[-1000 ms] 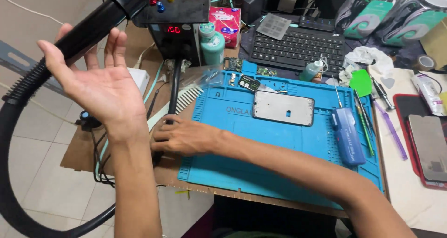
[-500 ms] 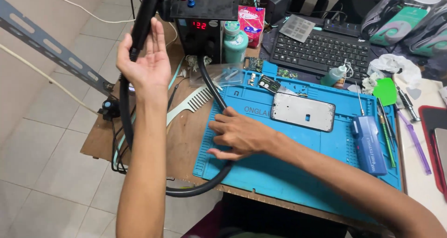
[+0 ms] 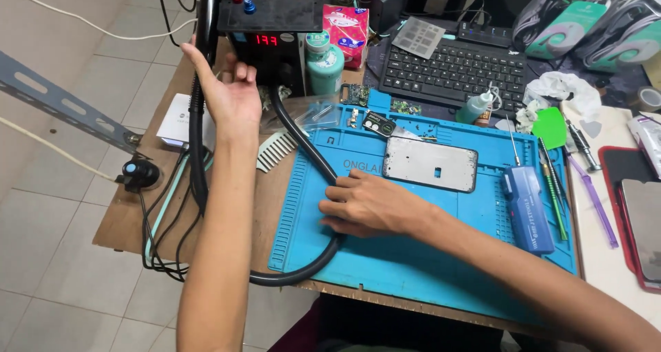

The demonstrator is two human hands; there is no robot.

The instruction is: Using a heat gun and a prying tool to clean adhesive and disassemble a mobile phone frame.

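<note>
Right hand (image 3: 372, 206) flat on blue mat (image 3: 427, 256), cluttered wooden desk (image 3: 127, 221), tiled floor (image 3: 55, 283)

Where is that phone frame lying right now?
In the head view, the phone frame lies flat on the blue work mat, just beyond the right hand and left of the blue handheld tool.

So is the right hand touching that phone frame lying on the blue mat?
Apart. The head view shows the right hand flat on the blue mat, with a strip of bare mat between its fingertips and the phone frame.
</note>
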